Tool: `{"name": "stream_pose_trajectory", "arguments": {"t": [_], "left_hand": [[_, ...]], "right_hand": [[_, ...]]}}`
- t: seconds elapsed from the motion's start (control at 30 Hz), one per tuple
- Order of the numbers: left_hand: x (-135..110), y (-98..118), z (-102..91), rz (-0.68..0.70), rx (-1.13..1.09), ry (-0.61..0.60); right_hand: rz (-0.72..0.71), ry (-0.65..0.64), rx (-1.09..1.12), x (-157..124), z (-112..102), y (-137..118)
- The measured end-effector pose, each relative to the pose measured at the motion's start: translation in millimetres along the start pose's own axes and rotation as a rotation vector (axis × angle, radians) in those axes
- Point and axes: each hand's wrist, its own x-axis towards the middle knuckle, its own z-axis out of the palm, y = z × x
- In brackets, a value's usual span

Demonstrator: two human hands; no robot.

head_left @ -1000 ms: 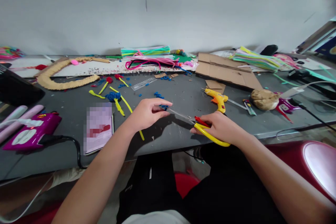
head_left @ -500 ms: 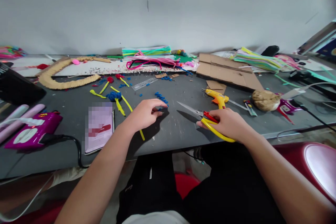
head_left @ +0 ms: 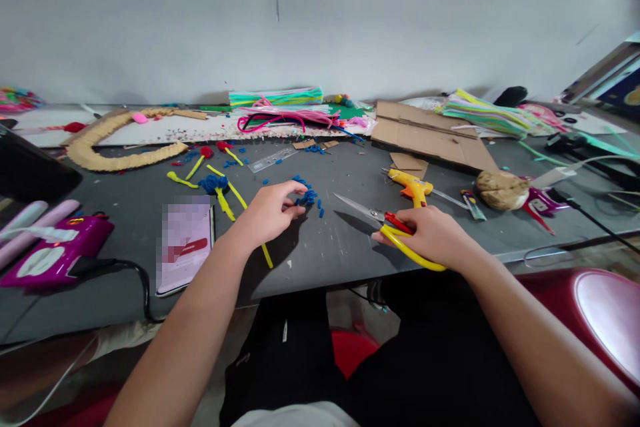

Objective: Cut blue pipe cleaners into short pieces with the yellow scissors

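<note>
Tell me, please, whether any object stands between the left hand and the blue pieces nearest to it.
Nothing visible does: the left hand is close beside the blue pieces, though touching or not is unclear. The scissors in the right hand are farther right.

Small blue pieces (head_left: pixel 309 196), short and slim, gathered in a loose cluster around the middle of the grey tabletop (head_left: pixel 320 253), well in from the near edge. Some set close side by side, in a slanting row toward the far edge; one stray piece (head_left: pixel 321 213) just beside the others, on the right. Left part of the cluster partly hidden. Scissors (head_left: pixel 376 213) farther right, near the pieces but apart (silver blades, red and yellow handles), held above the tabletop, aimed leftward and slightly toward the far edge.
</note>
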Motion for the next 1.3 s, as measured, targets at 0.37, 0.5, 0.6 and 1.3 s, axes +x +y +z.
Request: {"name": "stream_pose_trajectory", "arguments": {"t": [0.37, 0.5, 0.6, 1.3], "left_hand": [[-1.6, 7.3, 9.3, 0.029, -0.241, 0.118], [-1.4, 9.7, 11.4, 0.037, -0.27, 0.139], [-1.3, 9.6, 10.8, 0.057, -0.274, 0.115], [-6.5, 20.5, 6.6, 0.102, -0.156, 0.068]], "right_hand": [[-0.047, -0.04, 0.083, 0.0, 5.4, 0.6], [-0.055, -0.048, 0.114, -0.3, 5.9, -0.2], [-0.053, -0.046, 0.122, 0.0, 6.1, -0.4], [-0.094, -0.004, 0.091, -5.5, 5.3, -10.6]]}}
